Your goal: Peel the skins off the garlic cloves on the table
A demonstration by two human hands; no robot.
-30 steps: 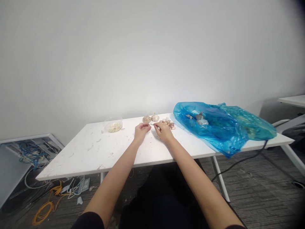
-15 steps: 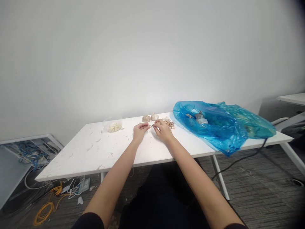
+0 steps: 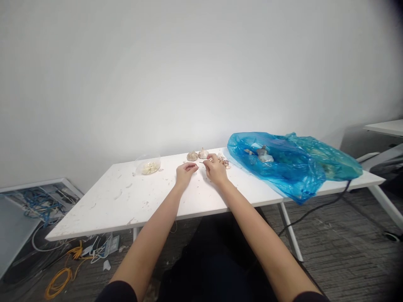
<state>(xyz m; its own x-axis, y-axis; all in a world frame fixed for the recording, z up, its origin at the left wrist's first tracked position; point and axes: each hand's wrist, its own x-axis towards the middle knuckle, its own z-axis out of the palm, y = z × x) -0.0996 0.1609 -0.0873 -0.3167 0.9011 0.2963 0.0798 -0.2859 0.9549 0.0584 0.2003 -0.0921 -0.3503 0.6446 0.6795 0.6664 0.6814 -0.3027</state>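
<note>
My left hand (image 3: 186, 173) is closed in a pinch above the white table, on what looks like a garlic clove mostly hidden by the fingertips. A short way to its right, my right hand (image 3: 214, 168) pinches a thin, dark, pointed sliver (image 3: 202, 162), too small to name exactly, that points left. The hands are slightly apart. Two whole garlic bulbs (image 3: 192, 156) sit just behind them. Loose unpeeled garlic cloves (image 3: 225, 163) lie beyond my right hand, partly covered by it. A clear bowl (image 3: 137, 166) holding pale peeled cloves (image 3: 151, 168) stands to the left.
Bits of garlic skin (image 3: 118, 194) are scattered over the white table (image 3: 103, 209). A blue plastic bag (image 3: 277, 163) lies open on the right, hanging over the front edge, with a greenish bag (image 3: 336, 161) behind it. Cables (image 3: 59, 279) lie on the floor at left.
My right hand has drawn a little away from my left, so a gap shows between the fingertips. The thin sliver stays with the right hand.
</note>
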